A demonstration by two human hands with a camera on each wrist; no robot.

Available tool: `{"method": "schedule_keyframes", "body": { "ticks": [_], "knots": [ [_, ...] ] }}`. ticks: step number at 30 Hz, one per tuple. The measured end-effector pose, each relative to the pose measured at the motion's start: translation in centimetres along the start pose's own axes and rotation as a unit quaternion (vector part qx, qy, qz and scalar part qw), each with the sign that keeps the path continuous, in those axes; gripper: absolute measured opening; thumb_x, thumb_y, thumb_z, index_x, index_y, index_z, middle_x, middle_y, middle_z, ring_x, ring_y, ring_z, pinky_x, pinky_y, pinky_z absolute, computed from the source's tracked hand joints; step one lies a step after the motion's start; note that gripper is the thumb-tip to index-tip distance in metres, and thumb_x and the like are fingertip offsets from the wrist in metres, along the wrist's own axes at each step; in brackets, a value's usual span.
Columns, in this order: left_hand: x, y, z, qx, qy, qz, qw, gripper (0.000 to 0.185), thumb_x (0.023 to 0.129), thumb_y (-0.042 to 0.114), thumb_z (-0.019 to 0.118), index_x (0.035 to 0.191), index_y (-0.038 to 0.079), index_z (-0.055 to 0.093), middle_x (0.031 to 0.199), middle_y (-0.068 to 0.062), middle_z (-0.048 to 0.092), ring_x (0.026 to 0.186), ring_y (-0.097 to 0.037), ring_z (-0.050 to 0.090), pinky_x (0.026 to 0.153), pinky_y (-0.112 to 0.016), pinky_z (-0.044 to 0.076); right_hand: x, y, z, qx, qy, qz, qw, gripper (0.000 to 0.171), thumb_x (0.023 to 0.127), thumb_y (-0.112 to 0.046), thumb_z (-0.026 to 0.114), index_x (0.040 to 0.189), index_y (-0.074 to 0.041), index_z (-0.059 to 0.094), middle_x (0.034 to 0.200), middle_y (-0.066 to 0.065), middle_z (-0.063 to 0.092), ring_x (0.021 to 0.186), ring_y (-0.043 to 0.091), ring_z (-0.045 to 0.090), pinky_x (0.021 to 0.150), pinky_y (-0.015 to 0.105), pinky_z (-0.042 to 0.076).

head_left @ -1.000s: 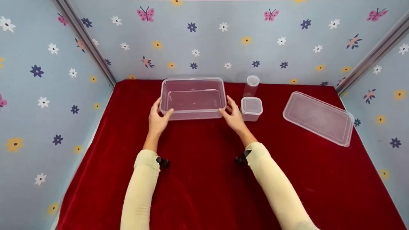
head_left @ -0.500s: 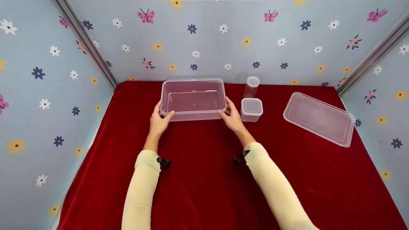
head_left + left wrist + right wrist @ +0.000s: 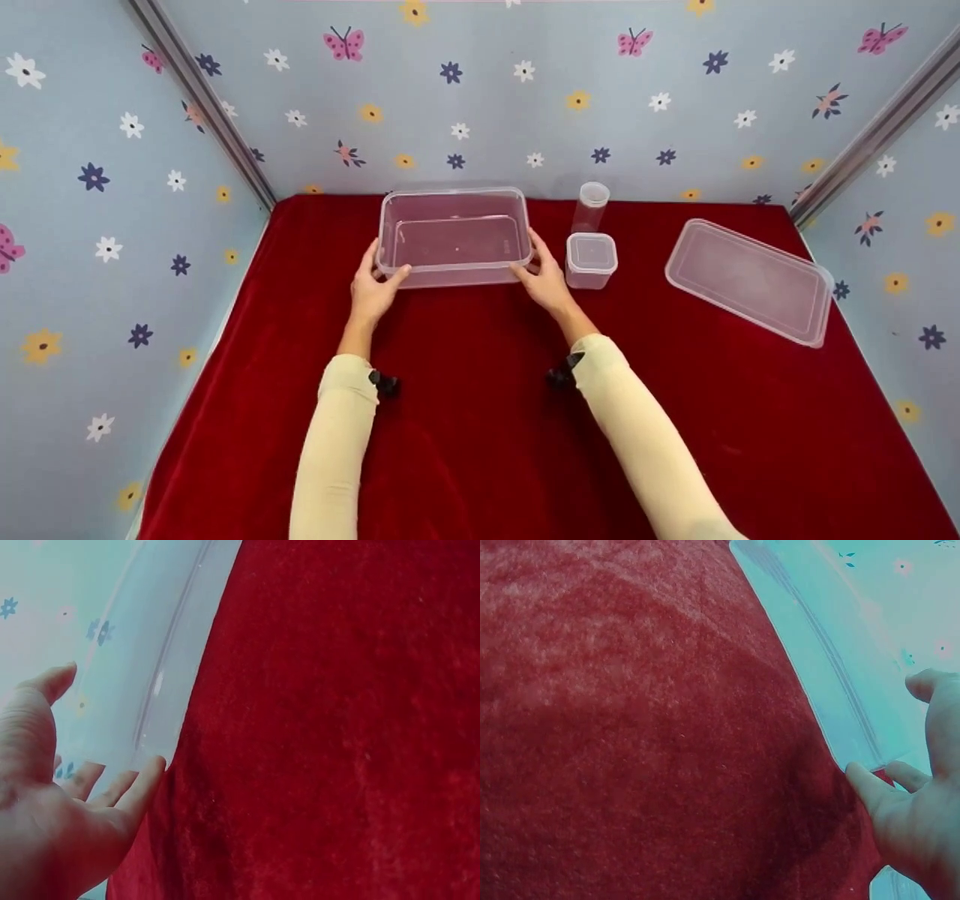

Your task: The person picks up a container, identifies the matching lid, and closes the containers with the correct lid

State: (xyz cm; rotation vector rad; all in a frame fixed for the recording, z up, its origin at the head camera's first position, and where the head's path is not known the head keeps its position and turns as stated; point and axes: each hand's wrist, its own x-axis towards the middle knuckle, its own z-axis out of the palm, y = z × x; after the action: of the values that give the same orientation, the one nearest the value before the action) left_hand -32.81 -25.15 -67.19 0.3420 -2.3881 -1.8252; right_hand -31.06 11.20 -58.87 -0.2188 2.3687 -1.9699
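A clear plastic food container (image 3: 459, 278), rectangular and lidless, stands upright near the back of the red cloth. My left hand (image 3: 373, 291) grips its left end, thumb at the front corner of the rim and fingers along the side. At the opposite end my right hand (image 3: 547, 284) holds it the same way. In the left wrist view, the fingertips (image 3: 156, 767) touch the container's lower corner. Fingers of the right hand (image 3: 911, 810) meet the other lower corner in the right wrist view. Inside, the container looks empty.
Just right of my right hand stands a small square lidded tub (image 3: 590, 262). Behind it is a slim round lidded jar (image 3: 591, 210). A large rectangular lid (image 3: 750, 281) lies aslant at the right edge of the red cloth (image 3: 465, 420). Flowered walls (image 3: 495, 97) enclose the back and sides.
The whole head view has shifted very slightly. Both hands keep their grip, and the container stays in the same place on the cloth.
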Motion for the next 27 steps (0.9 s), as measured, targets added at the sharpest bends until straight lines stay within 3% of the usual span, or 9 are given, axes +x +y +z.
{"method": "schedule_keyframes", "body": {
  "ticks": [10, 14, 16, 23, 27],
  "knots": [
    [-0.2, -0.2, -0.2, -0.025, 0.008, 0.006, 0.9996, 0.101, 0.085, 0.046, 0.099, 0.172, 0.039, 0.046, 0.173, -0.011, 0.055, 0.154, -0.044, 0.06, 0.122, -0.056, 0.057, 0.2, 0.3, 0.3, 0.017, 0.006, 0.003, 1.0, 0.084, 0.102, 0.004, 0.07, 0.176, -0.008, 0.033, 0.156, 0.038, 0.06, 0.138, 0.051, 0.07, 0.101, 0.032, 0.064],
    [-1.0, 0.6, -0.2, -0.025, 0.013, 0.014, 0.9995, 0.1, 0.086, 0.042, 0.098, 0.172, 0.034, 0.046, 0.17, -0.012, 0.058, 0.15, -0.043, 0.064, 0.118, -0.052, 0.06, 0.1, 0.3, 0.3, 0.012, 0.009, 0.002, 1.0, 0.084, 0.102, 0.003, 0.071, 0.176, -0.008, 0.033, 0.155, 0.038, 0.06, 0.138, 0.051, 0.07, 0.102, 0.034, 0.065],
    [-1.6, 1.5, -0.1, -0.028, 0.019, 0.013, 0.9994, 0.098, 0.086, 0.04, 0.098, 0.17, 0.031, 0.049, 0.168, -0.013, 0.059, 0.148, -0.042, 0.065, 0.113, -0.045, 0.063, 0.1, 0.3, 0.3, 0.008, 0.008, 0.003, 1.0, 0.085, 0.102, 0.003, 0.071, 0.176, -0.008, 0.033, 0.155, 0.038, 0.06, 0.138, 0.051, 0.07, 0.102, 0.034, 0.065],
    [-5.8, 8.1, -0.2, -0.064, 0.002, -0.013, 0.9979, 0.091, 0.097, 0.015, 0.086, 0.175, 0.017, 0.04, 0.171, -0.024, 0.052, 0.148, -0.048, 0.062, 0.087, -0.026, 0.063, 0.2, -0.1, 0.0, 0.012, 0.01, 0.011, 1.0, 0.084, 0.101, 0.004, 0.07, 0.176, -0.008, 0.034, 0.154, 0.039, 0.061, 0.136, 0.05, 0.07, 0.101, 0.032, 0.065],
    [-6.3, 9.0, -0.4, -0.079, -0.008, -0.024, 0.9966, 0.091, 0.098, 0.01, 0.084, 0.176, 0.017, 0.037, 0.17, -0.026, 0.049, 0.14, -0.043, 0.063, 0.076, -0.021, 0.06, 0.3, -0.2, -0.1, 0.011, 0.007, 0.009, 1.0, 0.084, 0.1, 0.006, 0.069, 0.175, -0.006, 0.034, 0.153, 0.04, 0.06, 0.133, 0.048, 0.071, 0.099, 0.028, 0.064]
  ]
}}
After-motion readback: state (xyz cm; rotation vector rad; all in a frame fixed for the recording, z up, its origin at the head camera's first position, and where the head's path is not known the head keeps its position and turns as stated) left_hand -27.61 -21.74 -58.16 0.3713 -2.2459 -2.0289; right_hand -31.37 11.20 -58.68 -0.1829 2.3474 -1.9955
